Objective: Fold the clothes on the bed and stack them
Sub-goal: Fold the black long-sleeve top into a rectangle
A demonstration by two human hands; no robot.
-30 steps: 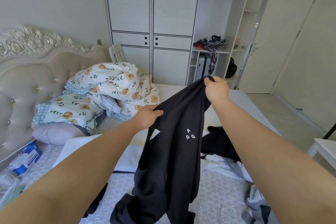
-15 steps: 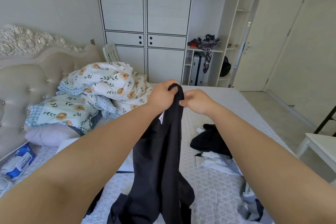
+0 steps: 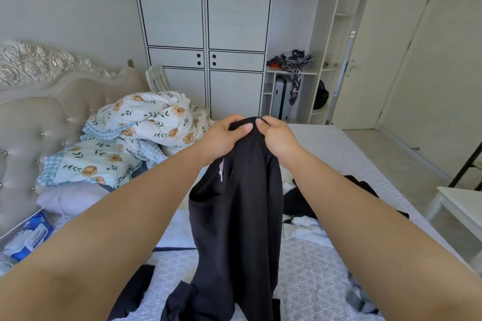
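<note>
both hands pinching the top of the black garment, held up over the bed

my left hand and right hand sit almost touching, each clamped on a bunched top edge of the garment, which hangs straight down below them with its hem trailing on the bed. to do this well i judge the two edges should be matched evenly in one hand's grip, so the halves hang flush before i lay it flat in front of me. more loose clothes lie just below and to the right of my right hand, unfolded as yet.
</note>
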